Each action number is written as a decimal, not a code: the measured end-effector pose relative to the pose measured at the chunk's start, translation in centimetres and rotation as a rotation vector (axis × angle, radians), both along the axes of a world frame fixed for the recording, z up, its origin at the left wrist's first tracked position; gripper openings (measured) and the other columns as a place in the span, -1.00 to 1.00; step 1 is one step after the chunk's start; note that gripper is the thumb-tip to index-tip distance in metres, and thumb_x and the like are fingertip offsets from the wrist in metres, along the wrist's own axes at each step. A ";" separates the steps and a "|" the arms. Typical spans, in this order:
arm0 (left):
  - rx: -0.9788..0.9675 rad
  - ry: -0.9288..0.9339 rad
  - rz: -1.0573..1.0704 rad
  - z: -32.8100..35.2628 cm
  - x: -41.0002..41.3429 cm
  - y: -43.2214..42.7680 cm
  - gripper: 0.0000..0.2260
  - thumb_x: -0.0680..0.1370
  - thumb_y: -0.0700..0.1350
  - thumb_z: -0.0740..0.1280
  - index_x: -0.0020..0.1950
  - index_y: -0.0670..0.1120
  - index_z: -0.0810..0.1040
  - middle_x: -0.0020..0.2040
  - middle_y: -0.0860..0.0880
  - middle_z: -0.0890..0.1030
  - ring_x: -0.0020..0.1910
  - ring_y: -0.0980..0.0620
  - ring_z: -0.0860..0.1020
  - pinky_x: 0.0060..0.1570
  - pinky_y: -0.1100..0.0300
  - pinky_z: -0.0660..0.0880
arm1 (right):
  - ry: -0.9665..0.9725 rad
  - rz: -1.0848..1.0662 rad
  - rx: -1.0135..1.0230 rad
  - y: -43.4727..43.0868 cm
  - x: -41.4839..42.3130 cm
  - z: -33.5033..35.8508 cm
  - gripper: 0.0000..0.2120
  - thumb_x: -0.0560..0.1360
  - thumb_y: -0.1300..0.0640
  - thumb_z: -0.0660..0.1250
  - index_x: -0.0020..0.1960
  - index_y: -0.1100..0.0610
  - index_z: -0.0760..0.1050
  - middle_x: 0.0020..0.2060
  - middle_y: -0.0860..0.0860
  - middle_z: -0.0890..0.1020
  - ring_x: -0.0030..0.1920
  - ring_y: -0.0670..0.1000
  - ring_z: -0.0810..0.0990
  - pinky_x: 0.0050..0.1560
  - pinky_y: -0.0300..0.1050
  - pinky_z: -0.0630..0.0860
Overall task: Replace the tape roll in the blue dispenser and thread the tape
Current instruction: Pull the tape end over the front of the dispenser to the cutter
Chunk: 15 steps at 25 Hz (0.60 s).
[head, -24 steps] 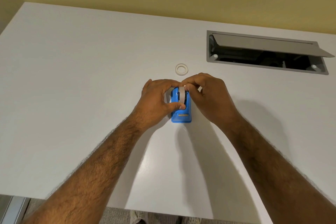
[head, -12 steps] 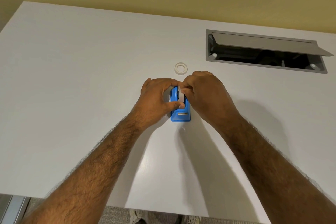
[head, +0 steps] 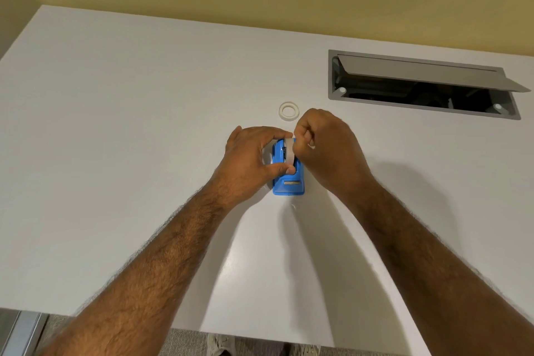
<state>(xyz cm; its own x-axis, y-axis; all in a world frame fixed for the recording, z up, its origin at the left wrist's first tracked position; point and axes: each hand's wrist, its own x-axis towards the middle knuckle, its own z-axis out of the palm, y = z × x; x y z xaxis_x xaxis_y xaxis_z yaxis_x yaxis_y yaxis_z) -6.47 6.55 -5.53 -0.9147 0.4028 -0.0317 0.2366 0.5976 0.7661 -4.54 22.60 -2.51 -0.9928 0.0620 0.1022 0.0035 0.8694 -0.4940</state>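
Your left hand (head: 248,157) is clamped around the blue tape dispenser (head: 289,179), which sits about midway across the desk (head: 115,153), well in from the near edge, thumb pressed at the base of the tape roll (head: 289,154) seated upright in it. Your right hand (head: 326,150) is curled closed at the far top of the roll, seemingly pinching the tape's free end, though the fingertips hide it. If you pull without the left hand bracing, the roll could pop out of its cradle; a skewed pull could make the tape fold onto itself or miss the cutter. The empty tape core (head: 289,110) lies toward the far edge, clear of your work
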 end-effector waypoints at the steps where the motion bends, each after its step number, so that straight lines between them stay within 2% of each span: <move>1: 0.001 0.002 0.002 -0.1 0.0 0.0 -0.52 0.39 0.06 0.60 0.28 0.08 0.61 0.23 0.13 0.64 0.18 0.16 0.43 0.46 -0.20 0.24 | -0.010 -0.009 -0.062 0.3 0.1 0.1 -0.93 0.46 0.23 0.29 -0.15 0.19 0.54 -0.26 0.09 0.60 -0.29 -0.02 0.48 -0.26 -0.28 0.39; 3: -0.004 0.005 0.001 -0.2 -0.1 0.0 -0.53 0.40 0.08 0.59 0.28 0.07 0.61 0.23 0.13 0.64 0.17 0.16 0.44 0.45 -0.20 0.26 | -0.054 0.055 -0.123 0.7 0.2 0.5 -0.92 0.47 0.17 0.35 -0.11 0.15 0.61 -0.22 0.05 0.63 -0.25 -0.07 0.49 -0.23 -0.36 0.36; 8: -0.012 0.017 -0.002 -0.3 -0.1 0.0 -0.53 0.40 0.08 0.58 0.28 0.06 0.61 0.23 0.11 0.65 0.15 0.15 0.43 0.44 -0.22 0.25 | -0.102 0.091 -0.101 0.5 0.0 0.6 -0.83 0.49 0.12 0.39 -0.05 0.22 0.65 -0.15 0.14 0.67 -0.22 -0.06 0.46 -0.21 -0.47 0.25; 11: -0.033 0.028 -0.009 -0.3 -0.2 0.0 -0.54 0.41 0.09 0.58 0.27 0.05 0.61 0.22 0.10 0.65 0.13 0.16 0.42 0.44 -0.23 0.25 | -0.115 0.070 -0.116 0.6 -0.3 0.3 -0.80 0.51 0.10 0.36 -0.04 0.24 0.64 -0.15 0.17 0.67 -0.21 -0.06 0.46 -0.20 -0.39 0.30; 15: -0.031 0.029 0.000 -0.4 -0.3 0.0 -0.55 0.40 0.09 0.58 0.26 0.06 0.61 0.21 0.10 0.65 0.11 0.17 0.40 0.44 -0.23 0.25 | -0.128 0.064 -0.100 0.5 -0.6 0.1 -0.78 0.53 0.09 0.33 -0.02 0.25 0.61 -0.12 0.18 0.66 -0.20 -0.05 0.46 -0.09 -0.26 0.35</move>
<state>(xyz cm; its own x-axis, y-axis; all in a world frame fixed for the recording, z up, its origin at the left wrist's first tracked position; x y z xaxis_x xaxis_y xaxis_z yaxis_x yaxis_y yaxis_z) -6.73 6.55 -5.90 -0.9153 0.4023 -0.0179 0.2584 0.6207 0.7402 -5.12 23.10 -2.44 -0.9996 0.0019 -0.0285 0.0180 0.8167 -0.5767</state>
